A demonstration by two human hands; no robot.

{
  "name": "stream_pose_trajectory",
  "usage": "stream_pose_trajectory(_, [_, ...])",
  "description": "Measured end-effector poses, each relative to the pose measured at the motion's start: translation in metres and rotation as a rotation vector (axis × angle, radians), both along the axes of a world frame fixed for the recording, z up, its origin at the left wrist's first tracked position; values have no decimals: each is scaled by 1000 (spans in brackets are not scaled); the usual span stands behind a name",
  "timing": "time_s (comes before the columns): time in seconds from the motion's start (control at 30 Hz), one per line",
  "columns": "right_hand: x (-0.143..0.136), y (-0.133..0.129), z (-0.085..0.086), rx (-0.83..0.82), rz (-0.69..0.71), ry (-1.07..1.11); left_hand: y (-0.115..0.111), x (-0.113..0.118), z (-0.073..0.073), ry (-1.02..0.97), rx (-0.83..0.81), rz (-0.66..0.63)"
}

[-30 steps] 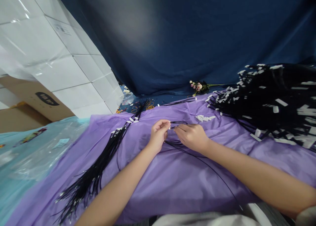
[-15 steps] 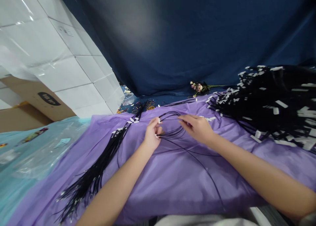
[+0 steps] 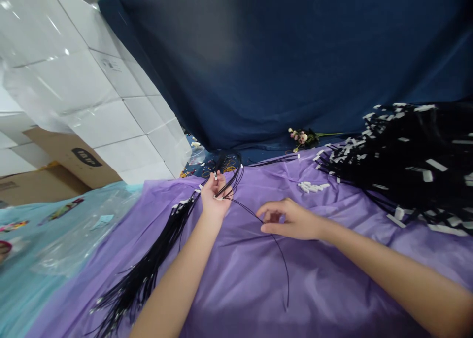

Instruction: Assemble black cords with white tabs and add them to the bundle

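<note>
My left hand (image 3: 216, 194) is closed on a looped bundle of thin black cables (image 3: 233, 178) with small white connectors. The loops stand up out of its fingers. From this bundle a loose cable end (image 3: 284, 259) trails down to the right over the purple cloth. My right hand (image 3: 288, 219) is at that loose length, thumb and forefinger curved and a little apart on either side of it. Beside my left forearm lies a long bunch of black cables (image 3: 158, 247) with white connectors at its upper end.
A large heap of black cables with white tags (image 3: 414, 165) fills the right side. Small white pieces (image 3: 312, 186) lie on the purple cloth (image 3: 244, 269). Artificial flowers (image 3: 303, 138) rest by the dark blue curtain (image 3: 295, 57). White boxes (image 3: 121, 111) and a cardboard carton (image 3: 79, 155) stand left.
My left hand has shifted left and turned its palm upward with the cable loops. My right hand has left the loops and come down to the trailing cable.
</note>
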State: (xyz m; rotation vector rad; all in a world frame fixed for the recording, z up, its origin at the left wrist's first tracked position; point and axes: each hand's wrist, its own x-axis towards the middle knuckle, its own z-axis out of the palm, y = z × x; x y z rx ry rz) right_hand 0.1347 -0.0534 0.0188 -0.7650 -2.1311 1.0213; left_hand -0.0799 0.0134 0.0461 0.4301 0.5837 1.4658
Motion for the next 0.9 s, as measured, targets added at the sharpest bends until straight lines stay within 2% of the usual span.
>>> stream_pose_trajectory(0.2, [17, 15, 13, -102, -69, 112, 25, 25, 15, 47, 92, 3])
stream_pose_trajectory(0.3, [35, 28, 16, -94, -183, 132, 39, 41, 16, 29, 95, 2])
stream_pose_trajectory(0.4, [53, 38, 16, 7, -352, 82, 49, 60, 14, 28, 47, 23])
stream_pose_trajectory(0.5, [67, 44, 13, 85, -448, -5, 54, 78, 6, 8, -44, 82])
stream_pose_trajectory(0.63, [79, 43, -2, 128, -491, -86, 57, 90, -16, -104, -152, 145])
stream_pose_trajectory(0.77, [87, 36, -18, 84, -470, -186, 61, 85, -39, -112, -275, 170])
stream_pose_trajectory(0.9, [87, 31, -20, 109, -470, -304, 64, 72, -45, -120, -245, 177])
